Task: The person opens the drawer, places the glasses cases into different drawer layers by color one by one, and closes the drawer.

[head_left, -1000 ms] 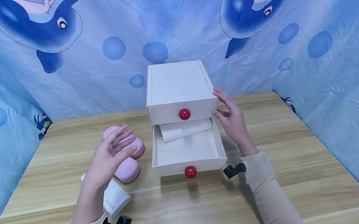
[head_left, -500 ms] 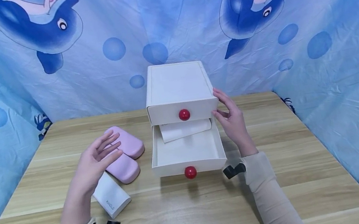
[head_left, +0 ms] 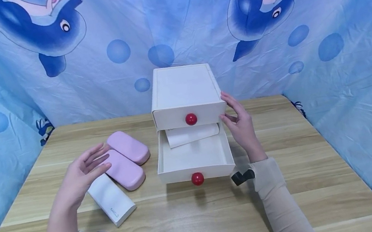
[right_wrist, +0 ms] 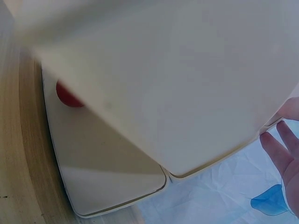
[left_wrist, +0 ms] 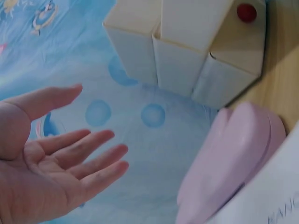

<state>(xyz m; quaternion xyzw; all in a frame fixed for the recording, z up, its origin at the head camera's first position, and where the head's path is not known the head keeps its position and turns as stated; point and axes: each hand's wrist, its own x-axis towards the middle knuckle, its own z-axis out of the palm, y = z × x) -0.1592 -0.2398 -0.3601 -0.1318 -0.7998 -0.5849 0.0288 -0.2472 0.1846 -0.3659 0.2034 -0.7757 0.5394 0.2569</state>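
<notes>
My left hand [head_left: 78, 179] hovers over the table's left side, fingers spread and nothing in them. Close by lie two pink glasses-case-like cases, a nearer case [head_left: 124, 169] and a farther case [head_left: 129, 147], side by side. Partly below the hand is a white box [head_left: 111, 200] with dark lettering. A white drawer unit [head_left: 184, 86] with red knobs stands mid-table. Its middle drawer [head_left: 196, 157] is pulled out and holds a white box [head_left: 193, 134] at the back. My right hand [head_left: 242, 127] touches the unit's right front edge with extended fingers and thumb.
Below the pulled-out drawer, the bottom drawer [right_wrist: 112, 172] is closed, as the right wrist view shows. A blue dolphin-print cloth [head_left: 178, 20] hangs behind and at both sides of the wooden table [head_left: 328, 182].
My left hand has moved left and toward me, away from the pink cases, uncovering more of them and of the white box. The right hand and the drawers have stayed in place.
</notes>
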